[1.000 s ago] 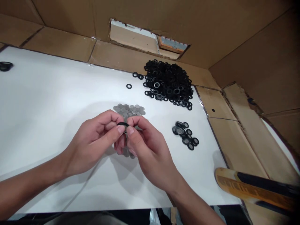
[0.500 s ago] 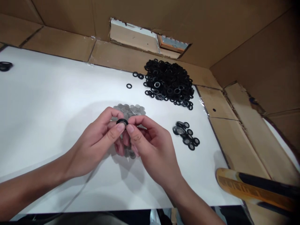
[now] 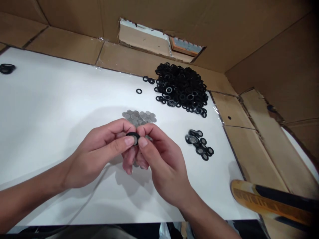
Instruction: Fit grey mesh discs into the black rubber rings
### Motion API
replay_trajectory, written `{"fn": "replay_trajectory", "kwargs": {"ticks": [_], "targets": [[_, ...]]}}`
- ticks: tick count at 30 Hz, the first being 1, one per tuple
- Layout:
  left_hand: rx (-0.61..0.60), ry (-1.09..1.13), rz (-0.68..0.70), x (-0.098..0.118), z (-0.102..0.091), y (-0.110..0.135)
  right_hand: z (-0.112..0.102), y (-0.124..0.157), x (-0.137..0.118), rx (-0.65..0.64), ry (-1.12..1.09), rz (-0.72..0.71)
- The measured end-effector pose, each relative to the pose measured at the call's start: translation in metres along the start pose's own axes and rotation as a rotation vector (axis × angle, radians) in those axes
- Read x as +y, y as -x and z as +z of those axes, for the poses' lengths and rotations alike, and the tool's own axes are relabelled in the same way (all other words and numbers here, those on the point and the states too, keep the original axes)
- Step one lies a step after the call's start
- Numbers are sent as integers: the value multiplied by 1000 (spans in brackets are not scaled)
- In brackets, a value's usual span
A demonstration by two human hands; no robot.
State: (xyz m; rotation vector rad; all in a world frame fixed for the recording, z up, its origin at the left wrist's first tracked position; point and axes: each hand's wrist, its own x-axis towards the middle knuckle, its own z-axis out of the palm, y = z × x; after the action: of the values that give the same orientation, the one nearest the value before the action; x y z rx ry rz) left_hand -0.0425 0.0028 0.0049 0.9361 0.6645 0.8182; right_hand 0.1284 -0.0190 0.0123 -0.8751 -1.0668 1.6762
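Note:
My left hand (image 3: 96,154) pinches a black rubber washer (image 3: 136,134) between thumb and forefinger. A round grey disc (image 3: 135,140) lies against the washer's opening, partly covered by the left thumb. My right hand (image 3: 169,162) is closed on the washer's right edge, its thumb and forefinger touching the rim. Beneath both hands spreads a pile of thin grey discs (image 3: 139,116), its near part mostly hidden by the fingers. To the right of my right hand lies a small group of black washers with grey discs in them (image 3: 200,150).
A large heap of black washers (image 3: 183,84) lies at the back right, with a single washer (image 3: 139,91) beside it. More black rings (image 3: 7,68) lie at the far left. Cardboard walls (image 3: 161,54) border the white table (image 3: 50,96). A yellow-and-black object (image 3: 259,197) juts in from the right.
Both hands have moved slightly nearer to me with the washer. The washer is tilted more toward me, and more of the grey disc shows. The view has shifted slightly.

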Motion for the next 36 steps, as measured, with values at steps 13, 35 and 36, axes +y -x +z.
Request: {"fn": "replay_trajectory", "kwargs": {"ticks": [13, 35, 36], "targets": [[135, -134, 76, -5, 3, 1, 2, 3, 3, 130, 351, -94], [124, -109, 55, 1, 2, -3, -3, -4, -7, -3, -3, 52], [120, -79, 56, 0, 3, -3, -1, -4, -7, -5, -16, 37]]}}
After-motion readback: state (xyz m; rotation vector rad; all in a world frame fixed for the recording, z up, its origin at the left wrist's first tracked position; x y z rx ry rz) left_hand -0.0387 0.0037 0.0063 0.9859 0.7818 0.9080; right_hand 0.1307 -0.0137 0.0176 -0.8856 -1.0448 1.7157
